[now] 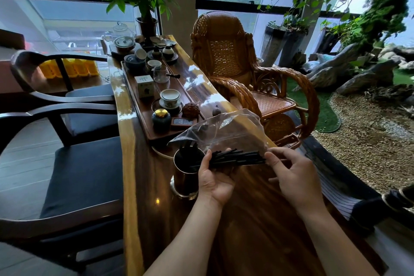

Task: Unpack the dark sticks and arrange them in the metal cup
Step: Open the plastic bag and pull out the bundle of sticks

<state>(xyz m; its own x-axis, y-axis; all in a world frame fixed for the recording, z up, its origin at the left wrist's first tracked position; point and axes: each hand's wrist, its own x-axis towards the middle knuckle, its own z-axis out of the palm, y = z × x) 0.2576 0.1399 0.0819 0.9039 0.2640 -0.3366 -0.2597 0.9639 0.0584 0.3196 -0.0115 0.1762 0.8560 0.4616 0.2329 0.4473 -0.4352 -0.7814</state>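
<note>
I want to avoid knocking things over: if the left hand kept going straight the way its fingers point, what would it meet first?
The left hand, holding the dark sticks, points up and away. Probably the clear plastic bag comes first, then the wooden tea tray; depth is unclear. The metal cup stands just left of that line.

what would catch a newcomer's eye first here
Two bare hands, left hand and right hand, hold a bundle of thin dark sticks half out of a clear plastic bag, beside a shiny metal cup. Behind stands a brown woven rattan rocking chair.
</note>
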